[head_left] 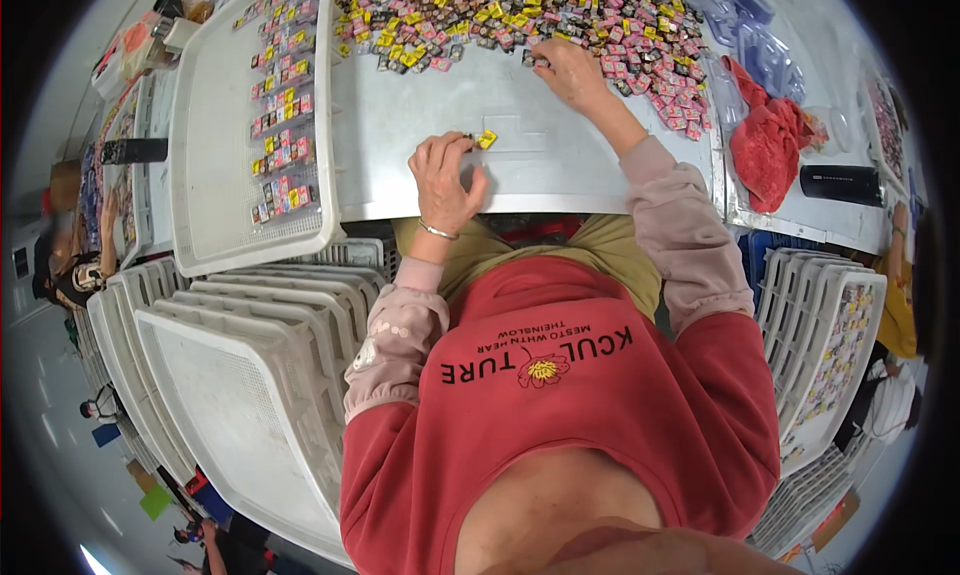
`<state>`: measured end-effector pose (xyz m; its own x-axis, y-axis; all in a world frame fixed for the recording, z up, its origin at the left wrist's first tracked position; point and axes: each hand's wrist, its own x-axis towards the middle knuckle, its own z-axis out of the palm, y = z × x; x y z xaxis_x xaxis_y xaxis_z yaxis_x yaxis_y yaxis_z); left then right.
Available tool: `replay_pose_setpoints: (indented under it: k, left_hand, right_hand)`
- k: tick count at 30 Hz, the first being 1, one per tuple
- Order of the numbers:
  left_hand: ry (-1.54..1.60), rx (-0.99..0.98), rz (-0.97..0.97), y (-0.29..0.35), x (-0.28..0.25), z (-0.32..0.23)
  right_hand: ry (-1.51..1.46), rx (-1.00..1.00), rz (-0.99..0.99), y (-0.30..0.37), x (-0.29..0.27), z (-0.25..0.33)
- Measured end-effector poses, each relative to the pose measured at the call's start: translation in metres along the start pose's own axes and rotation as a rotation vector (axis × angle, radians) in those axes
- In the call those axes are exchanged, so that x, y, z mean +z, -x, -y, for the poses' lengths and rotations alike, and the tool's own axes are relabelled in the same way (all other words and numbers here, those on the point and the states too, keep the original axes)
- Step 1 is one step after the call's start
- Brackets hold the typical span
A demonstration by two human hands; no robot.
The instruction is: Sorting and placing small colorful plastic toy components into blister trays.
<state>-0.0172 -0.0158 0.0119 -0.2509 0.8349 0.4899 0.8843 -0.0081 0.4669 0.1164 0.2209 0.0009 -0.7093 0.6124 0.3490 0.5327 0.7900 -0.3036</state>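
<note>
A heap of small pink, yellow and black packets [540, 20] lies at twelve o'clock; one yellow packet [487, 138] sits at centre.

Left hand [445, 180] near table [420, 125] front edge, fingertips on small yellow piece [487, 138]. Right hand [570, 70] at edge of mixed coloured pile [520, 15] along far side. White tray [215, 125] at left edge, pieces in rows.
</note>
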Motion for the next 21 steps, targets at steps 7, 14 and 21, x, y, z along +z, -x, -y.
replay_pose_setpoints:
  k: [7, 14, 21]
  left_hand:
    - [0.097, -0.07, -0.058, 0.0, 0.007, 0.01]
    - [0.062, 0.001, -0.031, 0.005, 0.012, 0.014]
    - [0.058, -0.029, -0.039, 0.004, 0.008, 0.01]
  right_hand:
    - [-0.656, 0.015, 0.12, 0.026, -0.021, 0.038]
    - [-0.361, -0.098, 0.38, 0.042, -0.015, 0.09]
    - [-0.51, -0.134, 0.334, 0.038, -0.009, 0.08]
